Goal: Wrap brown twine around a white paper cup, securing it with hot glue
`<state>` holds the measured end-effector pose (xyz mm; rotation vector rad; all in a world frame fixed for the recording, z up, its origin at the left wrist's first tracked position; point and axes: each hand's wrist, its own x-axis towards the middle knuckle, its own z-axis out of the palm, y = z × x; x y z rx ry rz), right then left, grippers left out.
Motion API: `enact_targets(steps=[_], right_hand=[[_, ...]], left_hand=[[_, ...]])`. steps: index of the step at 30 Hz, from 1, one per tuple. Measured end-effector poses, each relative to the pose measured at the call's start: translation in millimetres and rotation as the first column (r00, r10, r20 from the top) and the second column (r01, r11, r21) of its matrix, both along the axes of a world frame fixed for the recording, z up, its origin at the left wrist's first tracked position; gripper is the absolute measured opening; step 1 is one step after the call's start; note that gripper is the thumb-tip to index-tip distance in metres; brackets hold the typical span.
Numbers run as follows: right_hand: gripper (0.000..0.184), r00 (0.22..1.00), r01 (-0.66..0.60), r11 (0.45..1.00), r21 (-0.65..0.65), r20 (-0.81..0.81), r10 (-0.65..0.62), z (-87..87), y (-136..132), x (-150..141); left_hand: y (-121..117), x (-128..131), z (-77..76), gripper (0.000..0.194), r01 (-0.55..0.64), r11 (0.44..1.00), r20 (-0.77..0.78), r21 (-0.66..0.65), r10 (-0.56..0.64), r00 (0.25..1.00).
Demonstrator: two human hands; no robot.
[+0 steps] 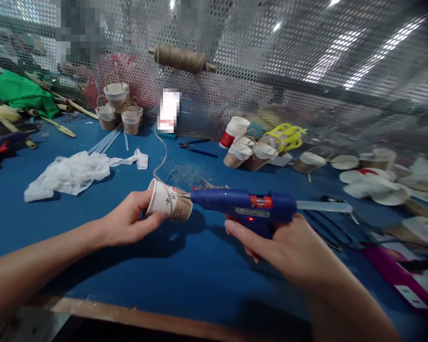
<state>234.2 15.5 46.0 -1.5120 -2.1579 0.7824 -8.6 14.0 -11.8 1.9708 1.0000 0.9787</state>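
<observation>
My left hand grips a white paper cup lying on its side in the air, its mouth towards the left. Brown twine is wound round the cup's base end. A loose strand of it runs up to a twine spool on the mesh wall. My right hand is wrapped round the handle of a blue hot glue gun with a red light lit. Its nozzle points left and meets the cup at the twine. A clear glue stick sticks out of the gun's back.
White lace fabric lies at left, near several glue sticks. Twine-covered cups are stacked behind. Pliers rest mid-table. More cups, a yellow net and scissors are to the right. A perforated metal wall bounds the back.
</observation>
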Motion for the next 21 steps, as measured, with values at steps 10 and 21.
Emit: enact_targets(steps=[10,21], right_hand=[[0.028,0.989,-0.113,0.978,0.172,0.114,0.095,-1.8,-0.7,-2.8],[0.031,0.965,-0.196,0.905,0.378,0.237,0.110,-8.0,-5.8,-2.4]], left_hand=[[-0.1,1.8,3.0,0.026,0.013,0.994,0.078,-0.108,-0.005,0.997],[-0.3,1.4,4.7,0.034,0.025,0.969,0.111,-0.245,0.002,0.994]])
